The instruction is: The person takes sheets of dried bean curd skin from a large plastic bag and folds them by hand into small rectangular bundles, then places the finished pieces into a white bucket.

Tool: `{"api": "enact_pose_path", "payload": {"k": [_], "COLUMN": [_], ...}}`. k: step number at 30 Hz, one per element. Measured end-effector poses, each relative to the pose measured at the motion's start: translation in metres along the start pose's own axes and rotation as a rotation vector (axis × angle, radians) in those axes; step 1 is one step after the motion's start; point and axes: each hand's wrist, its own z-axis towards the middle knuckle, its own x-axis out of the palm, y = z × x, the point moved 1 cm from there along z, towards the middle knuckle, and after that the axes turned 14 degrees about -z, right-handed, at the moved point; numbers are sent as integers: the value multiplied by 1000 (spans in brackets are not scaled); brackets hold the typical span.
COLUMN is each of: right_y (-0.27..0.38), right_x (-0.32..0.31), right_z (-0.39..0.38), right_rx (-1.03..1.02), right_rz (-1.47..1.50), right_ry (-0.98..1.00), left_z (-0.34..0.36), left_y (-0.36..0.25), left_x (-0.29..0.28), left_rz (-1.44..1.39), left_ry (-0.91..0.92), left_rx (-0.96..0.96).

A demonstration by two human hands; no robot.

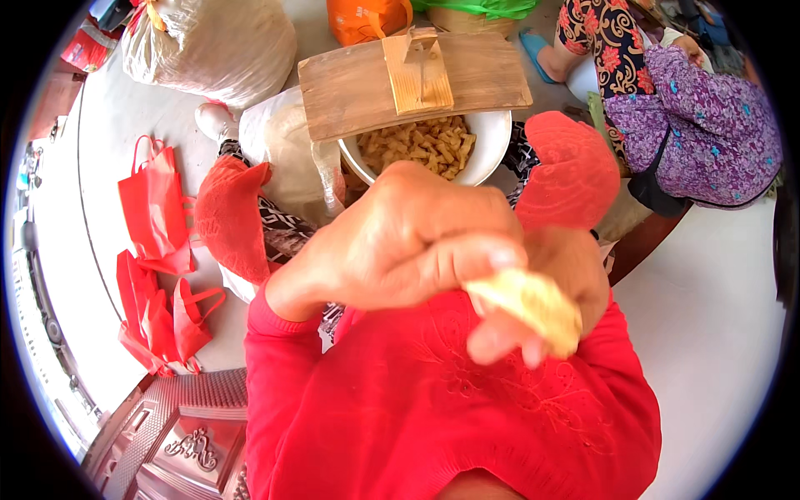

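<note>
In front of my chest, both hands meet on a pale yellow, lumpy piece (529,308), blurred, its kind not clear. My left hand (404,237) pinches its left end between thumb and fingers. Partly behind the piece, my right hand (579,271) is closed around it, fingertips showing below. Beyond the hands, a wooden board (346,92) lies across a white basin (497,142). Fixed on the board is a lighter wood block (404,79) with a small upright part and a thin rod. Brownish-yellow cut pieces (425,143) fill the basin's visible part.
A large tied sack (217,50) stands at far left, red bags (158,208) lie on the floor below it. An orange bag (362,18) and a green bag (492,8) are behind the board. Another person in a purple patterned top (708,125) sits at right.
</note>
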Motion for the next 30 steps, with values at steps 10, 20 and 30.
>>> {"api": "enact_pose_path", "payload": {"k": [10,20,30], "right_y": [-106,-129,-183], "right_x": [-72,-75,-75], "right_z": [5,-17,-66], "right_rx": [245,458,709], "right_rz": [-1125,-1481,135], "right_ry": [-890,-675,-650], "left_z": [-9,-34,-52], "left_y": [127,167,183], "left_x": [-5,-28,-4], "left_rz": [-415,84,1096], "left_ry": [-555,-505,-511], "left_rx": [-283,-470,77]}}
